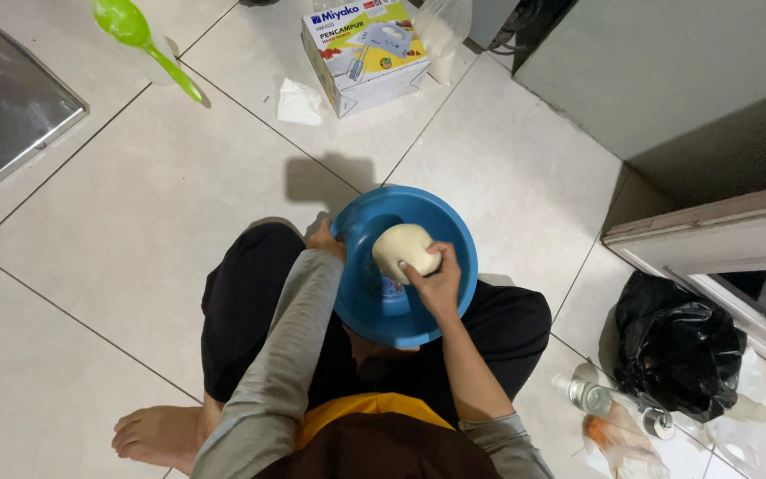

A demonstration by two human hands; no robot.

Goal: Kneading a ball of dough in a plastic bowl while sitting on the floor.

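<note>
Pale floor tiles spread under us as we sit cross-legged. Our right hand is clamped on a lump of pale dough inside a blue bowl resting on our lap, and our left hand grips the bowl's left rim. Further out, a cardboard box stands beyond the bowl, a green ladle and a metal tray lie to the far left, and a black plastic bag sits at right beside 1 small bottle.
</note>
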